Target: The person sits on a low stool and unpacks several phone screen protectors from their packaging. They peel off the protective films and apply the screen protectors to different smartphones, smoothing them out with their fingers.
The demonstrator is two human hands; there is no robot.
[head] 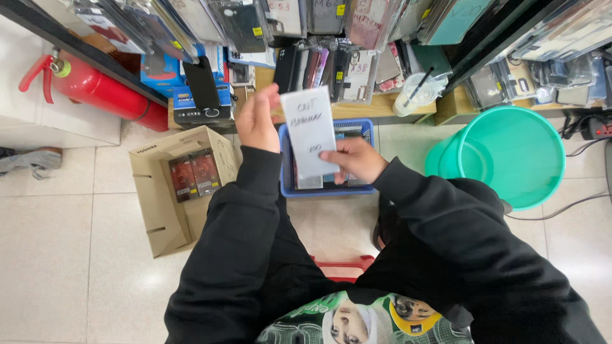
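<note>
My right hand [355, 157] grips the lower edge of a flat white packet [310, 130] with handwriting on it, holding it upright over a blue plastic basket [285, 186]. My left hand [257, 119] is raised beside the packet's left edge, fingers curled, its thumb close to the packet's top corner; whether it touches is unclear. The basket holds more flat packets, mostly hidden behind the white one. Both arms wear black sleeves.
An open cardboard box [153, 210] with dark red packs stands on the tiled floor at left. A red fire extinguisher [95, 89] lies far left. A turquoise bucket [513, 153] sits at right. Shelves of hanging packaged phone cases [331, 64] line the top.
</note>
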